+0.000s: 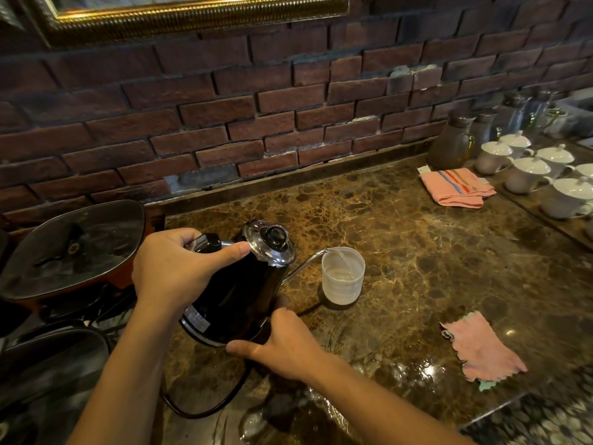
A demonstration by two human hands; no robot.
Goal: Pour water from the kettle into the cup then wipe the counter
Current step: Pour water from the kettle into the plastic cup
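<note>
Beyond my left hand (pixel 175 271) clamping the kettle (pixel 237 293) handle, right hand (pixel 282 345) steadying its base, water fills the cup (pixel 342 276).

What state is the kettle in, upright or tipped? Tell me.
Tipped. The kettle leans toward the cup, both hands on it, water running from its spout.

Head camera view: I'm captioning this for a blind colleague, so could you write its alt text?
A person tilts a black gooseneck kettle with both hands, left hand on the handle and right hand under the base, pouring water into a translucent cup on a brown marble counter. A pink cloth lies to the right, before a brick wall.
</note>
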